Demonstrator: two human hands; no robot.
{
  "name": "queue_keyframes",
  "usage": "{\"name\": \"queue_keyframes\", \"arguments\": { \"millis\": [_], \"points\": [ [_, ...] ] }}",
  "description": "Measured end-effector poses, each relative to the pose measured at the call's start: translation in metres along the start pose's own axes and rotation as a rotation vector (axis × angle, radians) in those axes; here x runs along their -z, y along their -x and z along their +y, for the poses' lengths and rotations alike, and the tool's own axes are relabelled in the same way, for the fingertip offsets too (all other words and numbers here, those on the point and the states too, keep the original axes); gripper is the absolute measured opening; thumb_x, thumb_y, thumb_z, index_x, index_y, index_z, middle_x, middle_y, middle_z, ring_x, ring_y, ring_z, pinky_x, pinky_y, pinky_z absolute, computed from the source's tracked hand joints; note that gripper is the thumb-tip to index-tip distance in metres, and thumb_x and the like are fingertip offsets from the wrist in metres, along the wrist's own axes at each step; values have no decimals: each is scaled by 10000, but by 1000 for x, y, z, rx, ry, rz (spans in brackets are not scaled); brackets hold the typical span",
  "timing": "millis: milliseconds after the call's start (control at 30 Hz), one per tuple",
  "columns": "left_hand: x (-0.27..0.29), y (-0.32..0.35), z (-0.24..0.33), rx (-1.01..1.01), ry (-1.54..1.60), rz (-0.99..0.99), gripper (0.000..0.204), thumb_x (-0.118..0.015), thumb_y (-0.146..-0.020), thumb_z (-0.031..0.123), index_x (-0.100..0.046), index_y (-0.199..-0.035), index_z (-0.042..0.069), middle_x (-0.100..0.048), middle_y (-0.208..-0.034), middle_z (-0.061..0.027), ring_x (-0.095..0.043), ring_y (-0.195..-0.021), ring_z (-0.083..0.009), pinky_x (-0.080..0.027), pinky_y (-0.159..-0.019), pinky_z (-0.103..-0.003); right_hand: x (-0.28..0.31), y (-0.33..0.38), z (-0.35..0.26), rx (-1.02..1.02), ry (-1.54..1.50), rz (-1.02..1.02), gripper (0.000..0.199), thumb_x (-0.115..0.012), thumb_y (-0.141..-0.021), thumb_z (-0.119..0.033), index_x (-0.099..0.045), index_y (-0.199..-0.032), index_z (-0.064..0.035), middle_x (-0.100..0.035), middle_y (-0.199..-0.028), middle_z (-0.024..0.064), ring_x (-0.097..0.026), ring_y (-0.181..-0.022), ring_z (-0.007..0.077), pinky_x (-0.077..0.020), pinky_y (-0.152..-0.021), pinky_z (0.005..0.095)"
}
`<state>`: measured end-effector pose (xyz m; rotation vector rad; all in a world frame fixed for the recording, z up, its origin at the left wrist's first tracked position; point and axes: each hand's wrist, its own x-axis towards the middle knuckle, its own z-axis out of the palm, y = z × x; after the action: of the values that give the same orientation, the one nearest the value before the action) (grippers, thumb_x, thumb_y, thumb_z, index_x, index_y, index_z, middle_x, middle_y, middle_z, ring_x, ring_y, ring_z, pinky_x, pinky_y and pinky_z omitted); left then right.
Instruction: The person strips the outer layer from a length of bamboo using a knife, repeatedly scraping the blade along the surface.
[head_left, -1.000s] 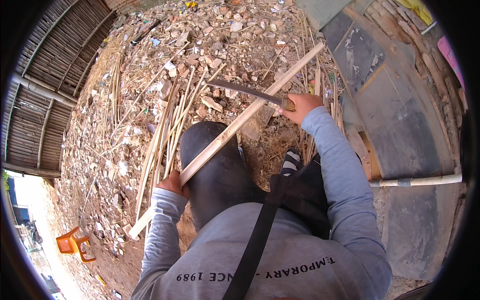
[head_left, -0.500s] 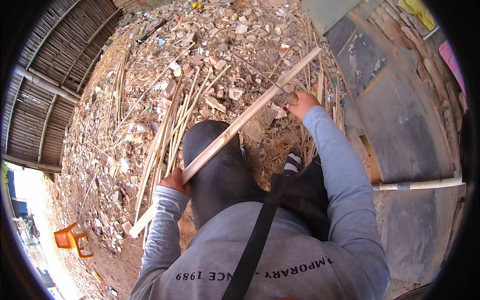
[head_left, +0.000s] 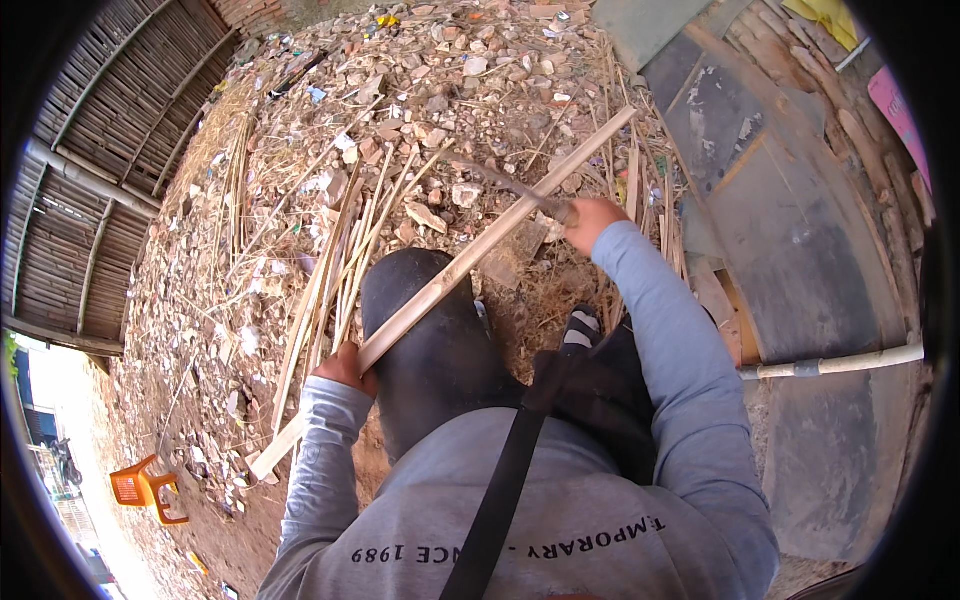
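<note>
A long, pale bamboo strip [head_left: 470, 258] slants across my right-of-centre view from lower left to upper right, resting over my dark-trousered left knee [head_left: 420, 300]. My left hand [head_left: 346, 369] is closed round its lower part, beside the knee. In my right hand [head_left: 594, 224] is a knife [head_left: 510, 184], gripped by its short round handle. The blade points up and left, crosses the strip near its far part and is smeared by motion. Whether its edge bites into the strip, I cannot tell.
Several split strips [head_left: 325, 275] lie left of my knee, more [head_left: 640, 195] beyond my right hand. Stones and rubble [head_left: 425, 217] cover the ground. Dark boards [head_left: 810, 250] with a pale pole [head_left: 850, 364] lie at right. An orange plastic chair [head_left: 148, 488] stands far left, near a bamboo wall [head_left: 90, 130].
My right hand and the knife have moved slightly left and down along the strip. The strip's far end has dipped a little. My left hand keeps its hold.
</note>
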<state>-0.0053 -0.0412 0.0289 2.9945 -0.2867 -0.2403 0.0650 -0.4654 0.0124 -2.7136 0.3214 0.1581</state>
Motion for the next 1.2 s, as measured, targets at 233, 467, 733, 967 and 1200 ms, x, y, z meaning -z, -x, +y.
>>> {"name": "queue_keyframes", "arguments": {
  "millis": [233, 467, 733, 967, 1200],
  "points": [
    [-14, 4, -11, -67, 45, 71, 269, -634, -752, 178, -507, -964, 72, -623, -698, -213, -623, -645, -425, -509, -587, -522, -9, -4, -4, 80, 23, -118, 246, -639, -776, -279, -652, -913, -75, -672, -852, 162, -654, -826, 333, -514, -802, 431],
    [-3, 4, -3, -16, -26, 63, 260, -626, -753, 164, -506, -967, 76, -625, -706, -214, -625, -657, -427, -512, -600, -521, -12, 4, -13, 76, -24, -91, 255, -627, -774, -231, -657, -970, -70, -673, -903, 174, -648, -870, 346, -512, -819, 415],
    [-10, -2, -8, -77, -35, 137, 172, -600, -772, 113, -513, -919, 92, -615, -673, -206, -620, -628, -426, -503, -588, -526, -20, -12, 21, -99, -112, -1, 269, -607, -773, -247, -661, -982, -87, -673, -932, 188, -648, -893, 359, -508, -833, 434],
    [-12, -2, -6, -29, 1, 79, 177, -597, -774, 125, -515, -927, 92, -621, -708, -218, -618, -652, -435, -503, -587, -529, -20, -24, 44, -103, -134, 97, 260, -646, -746, -225, -668, -972, -100, -667, -855, 191, -653, -816, 344, -519, -751, 423],
    [-3, 0, -9, -38, -21, 68, 183, -592, -780, 134, -515, -934, 70, -618, -706, -217, -619, -663, -433, -500, -608, -527, -5, 4, -5, 16, -26, -66, 279, -613, -779, -253, -652, -988, -71, -668, -901, 193, -640, -866, 363, -509, -805, 417]
  ]
}}
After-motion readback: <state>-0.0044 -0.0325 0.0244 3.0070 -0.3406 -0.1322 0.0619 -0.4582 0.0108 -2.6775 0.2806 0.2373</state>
